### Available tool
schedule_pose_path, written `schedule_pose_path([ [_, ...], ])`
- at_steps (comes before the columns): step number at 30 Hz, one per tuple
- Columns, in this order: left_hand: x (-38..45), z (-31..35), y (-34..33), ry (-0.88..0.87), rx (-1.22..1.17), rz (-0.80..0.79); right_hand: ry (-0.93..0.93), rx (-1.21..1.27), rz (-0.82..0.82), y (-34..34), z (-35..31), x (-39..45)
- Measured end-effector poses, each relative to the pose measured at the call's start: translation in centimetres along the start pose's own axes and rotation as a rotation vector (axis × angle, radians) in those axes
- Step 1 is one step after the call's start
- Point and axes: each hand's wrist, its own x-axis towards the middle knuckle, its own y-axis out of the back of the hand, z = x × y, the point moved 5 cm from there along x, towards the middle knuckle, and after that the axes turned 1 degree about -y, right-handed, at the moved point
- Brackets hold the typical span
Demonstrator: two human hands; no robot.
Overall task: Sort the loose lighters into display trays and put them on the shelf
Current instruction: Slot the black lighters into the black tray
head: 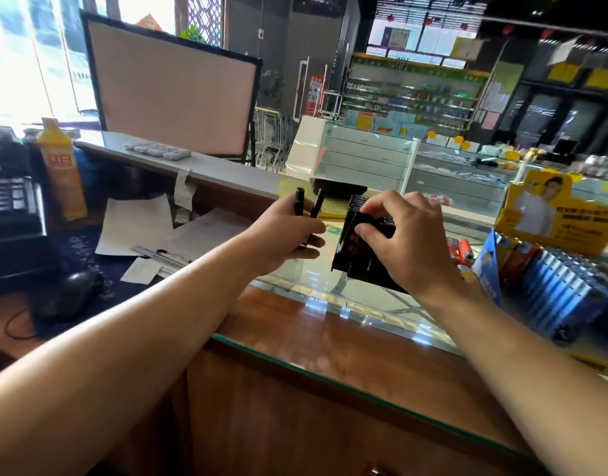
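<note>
Keyboard (10, 197) and a yellow bottle (62, 170) sit at the far left, with papers (137, 228) on the lower desk beside them. Next comes the left hand (285, 235), fingers curled round 2 black lighters (307, 206) that stick up above the fist. Just to its right the right hand (409, 242) pinches the top of a black tray (356, 255), which stands tilted on the glass table (330, 304) with a row of dark lighters already slotted in. At the far right stands a yellow and blue tray (550, 273), packed with blue lighters. Filling of the black tray looks to be the step in hand. Next, probably, the right hand takes 1 lighter from the left and seats it upright in a free slot while the tray is kept steady; shelving comes later.
</note>
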Motion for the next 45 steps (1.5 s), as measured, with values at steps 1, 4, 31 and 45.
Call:
schedule_pose_path([
  [1, 0.1, 0.0, 0.2, -0.013, -0.009, 0.01, 0.008, -0.022, 0.011, -0.2, 0.1, -0.1],
  [4, 0.1, 0.3, 0.5, -0.061, -0.043, 0.04, 0.032, -0.074, 0.057, -0.4, 0.3, -0.2],
  [31, -1.3, 0.9, -0.3, -0.16, -0.067, -0.066, -0.017, -0.071, -0.074, -0.9, 1.2, -1.2],
  [45, -2.0, 1.1, -1.1, -0.22, 0.065, -0.144, -0.07, 0.193, 0.044, 1.5, -0.8, -1.2],
])
